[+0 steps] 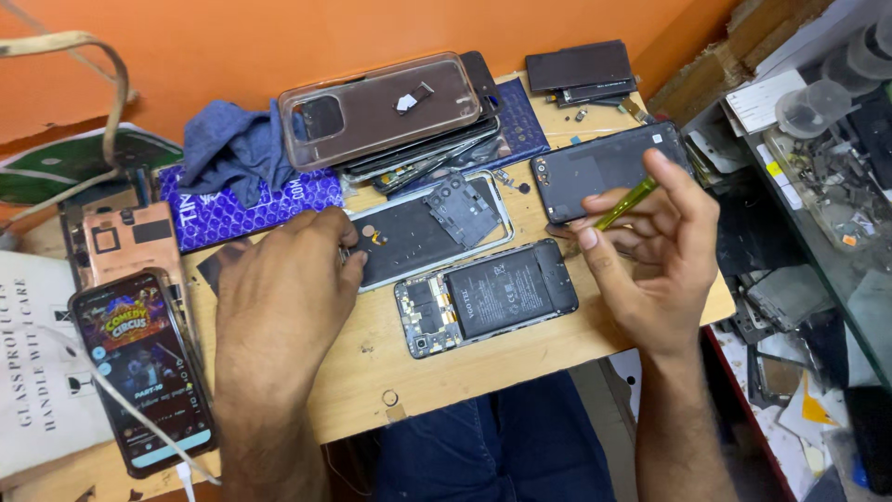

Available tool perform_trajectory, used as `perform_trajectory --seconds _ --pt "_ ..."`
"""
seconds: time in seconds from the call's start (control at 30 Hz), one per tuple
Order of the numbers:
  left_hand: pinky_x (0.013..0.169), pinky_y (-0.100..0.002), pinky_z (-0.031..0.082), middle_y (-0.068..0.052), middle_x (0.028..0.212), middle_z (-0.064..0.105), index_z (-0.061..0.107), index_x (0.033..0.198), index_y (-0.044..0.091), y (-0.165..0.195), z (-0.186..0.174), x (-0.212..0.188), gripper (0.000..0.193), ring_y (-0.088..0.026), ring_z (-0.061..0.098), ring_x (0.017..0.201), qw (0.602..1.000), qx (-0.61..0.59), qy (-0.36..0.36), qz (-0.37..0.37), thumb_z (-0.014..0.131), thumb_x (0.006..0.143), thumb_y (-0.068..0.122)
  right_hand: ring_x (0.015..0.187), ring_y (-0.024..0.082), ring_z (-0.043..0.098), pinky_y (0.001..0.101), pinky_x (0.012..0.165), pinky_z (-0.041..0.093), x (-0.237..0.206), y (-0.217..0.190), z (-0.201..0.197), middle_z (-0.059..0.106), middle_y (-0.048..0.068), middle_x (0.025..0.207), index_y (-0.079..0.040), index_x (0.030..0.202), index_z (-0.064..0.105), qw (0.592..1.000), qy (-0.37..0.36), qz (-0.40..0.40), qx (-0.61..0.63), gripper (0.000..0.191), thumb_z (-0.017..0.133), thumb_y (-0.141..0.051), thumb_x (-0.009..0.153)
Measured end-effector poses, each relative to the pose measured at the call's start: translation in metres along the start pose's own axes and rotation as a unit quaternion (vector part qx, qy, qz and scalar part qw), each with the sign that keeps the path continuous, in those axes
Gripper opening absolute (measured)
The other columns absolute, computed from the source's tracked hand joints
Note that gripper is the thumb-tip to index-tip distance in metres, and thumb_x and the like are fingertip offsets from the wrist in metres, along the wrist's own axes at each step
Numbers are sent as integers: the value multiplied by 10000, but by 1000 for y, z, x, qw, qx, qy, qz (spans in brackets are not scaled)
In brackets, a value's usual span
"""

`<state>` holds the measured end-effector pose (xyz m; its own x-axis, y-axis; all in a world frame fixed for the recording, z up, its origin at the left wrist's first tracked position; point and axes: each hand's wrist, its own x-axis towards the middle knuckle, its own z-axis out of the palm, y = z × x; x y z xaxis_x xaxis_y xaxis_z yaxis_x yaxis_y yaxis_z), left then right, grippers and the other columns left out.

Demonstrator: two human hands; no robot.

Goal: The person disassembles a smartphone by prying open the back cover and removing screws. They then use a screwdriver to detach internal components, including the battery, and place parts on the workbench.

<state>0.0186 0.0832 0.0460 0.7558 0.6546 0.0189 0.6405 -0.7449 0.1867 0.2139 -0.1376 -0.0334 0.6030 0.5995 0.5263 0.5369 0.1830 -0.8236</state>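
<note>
A white oblong card (pixel 42 372) with black lettering lies left of the opened phone (pixel 485 296) on the wooden bench (pixel 483 358). Behind the phone, the left hand (pixel 283 297) presses flat on a silver-rimmed back panel (pixel 423 232). To its right, the right hand (pixel 655 246) pinches a yellow-green tool (pixel 624 204).

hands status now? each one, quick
Left hand: fingers curled on the framed phone panel.
Right hand: closed on a yellow-green tool.

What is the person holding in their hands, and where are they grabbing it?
The right hand pinches a thin yellow-green tool near its middle. The left hand holds nothing; its fingertips rest on an opened phone frame.
</note>
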Motion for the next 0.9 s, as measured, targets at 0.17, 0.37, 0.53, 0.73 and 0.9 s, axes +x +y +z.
perform_trajectory --seconds 0.17,0.37,0.53,0.73,0.9 --pt "731 -476 532 -119 920 702 684 1084 93 16 -3 2 273 -334 702 833 991 -107 -37 70 692 907 300 1089 210 719 288 942 637 1 0 1 664 191 1206 -42 1577 322 998 -35 -16 -42 700 687 142 1008" --pt "774 -442 533 -85 887 630 690 1013 89 41 11 -9 198 -304 669 891 923 -227 -22 309 718 899 248 1090 213 727 271 930 633 2 1 1 671 188 1215 -46 1555 334 998 -30 -19 -59 670 695 128 1019" --pt "814 -405 506 -51 946 602 686 976 91 54 28 -17 157 -246 626 949 902 -218 -27 372 727 904 225 1127 216 721 294 977 631 1 -1 0 660 208 1280 -70 1542 348 998 -67 -16 5 619 644 136 1039" --pt "812 -388 459 -22 923 583 668 927 117 67 45 -28 87 -189 598 934 903 -150 49 399 686 905 199 1142 269 698 365 965 630 4 -5 1 587 229 1243 -85 1406 405 997 -60 -46 -29 573 673 152 959" --pt "750 -345 416 -10 909 545 642 943 142 78 63 -48 13 -165 567 889 924 -96 131 347 642 933 151 1136 272 682 414 1047 609 3 -7 -1 619 208 1185 -76 1423 409 994 -98 -38 21 528 569 140 968"
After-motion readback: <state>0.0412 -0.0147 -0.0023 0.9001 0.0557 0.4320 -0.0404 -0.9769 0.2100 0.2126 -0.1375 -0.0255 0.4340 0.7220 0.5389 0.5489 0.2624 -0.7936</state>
